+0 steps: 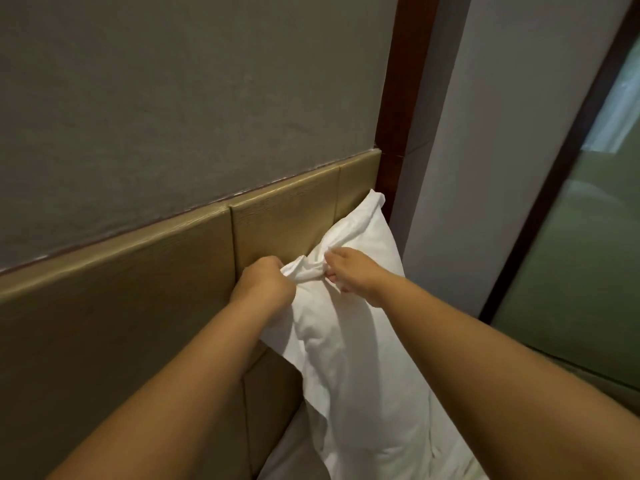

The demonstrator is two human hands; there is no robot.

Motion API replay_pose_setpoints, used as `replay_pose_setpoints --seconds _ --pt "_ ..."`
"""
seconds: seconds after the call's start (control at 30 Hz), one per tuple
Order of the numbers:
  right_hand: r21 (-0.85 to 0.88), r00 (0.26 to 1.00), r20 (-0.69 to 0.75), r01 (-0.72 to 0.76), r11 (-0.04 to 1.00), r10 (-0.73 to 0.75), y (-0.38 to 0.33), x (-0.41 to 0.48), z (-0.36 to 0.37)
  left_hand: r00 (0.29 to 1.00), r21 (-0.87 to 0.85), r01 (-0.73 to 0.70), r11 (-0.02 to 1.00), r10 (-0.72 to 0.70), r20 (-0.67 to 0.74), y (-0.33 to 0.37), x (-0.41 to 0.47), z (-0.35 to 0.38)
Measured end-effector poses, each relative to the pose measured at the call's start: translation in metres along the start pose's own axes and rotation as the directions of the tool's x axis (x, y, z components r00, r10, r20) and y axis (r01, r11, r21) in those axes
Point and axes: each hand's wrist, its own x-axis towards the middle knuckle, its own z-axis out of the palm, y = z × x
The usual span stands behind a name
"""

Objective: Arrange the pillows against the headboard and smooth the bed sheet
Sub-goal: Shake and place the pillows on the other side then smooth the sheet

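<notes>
Pillow (349, 341) white, propped upright against tan headboard (138, 306), near wooden post (398, 133) at bed's corner. Left hand (266, 282) fisted on bunched pillowcase fabric at top edge. Right hand (353, 271) pinching same bunch from other side. Bed sheet (460, 462) below pillow.

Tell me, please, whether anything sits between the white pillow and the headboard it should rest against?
Nothing visible does. The pillow stands on edge right beside the headboard, at its end by the wooden post. The left hand and right hand both grip bunched fabric at its top edge, the left one close to the headboard.
</notes>
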Motion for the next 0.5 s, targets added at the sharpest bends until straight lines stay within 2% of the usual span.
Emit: replay_pose_setpoints --seconds 0.1,0.33,0.5 --pt "-0.048 0.998 -0.054 -0.018 0.999 0.016 0.006 -0.034 -0.002 0.997 0.197 -0.042 0.979 0.054 -0.055 -0.004 -0.019 -0.016" --pt "-0.274 0.993 -0.118 -0.059 0.96 0.028 0.033 -0.13 -0.019 0.987 0.48 -0.008 0.877 0.084 -0.137 0.001 -0.081 -0.069" --pt "-0.259 0.973 -0.202 -0.162 0.952 0.111 0.062 -0.207 -0.011 0.971 0.453 -0.088 0.887 0.178 -0.162 -0.003 -0.155 -0.082"
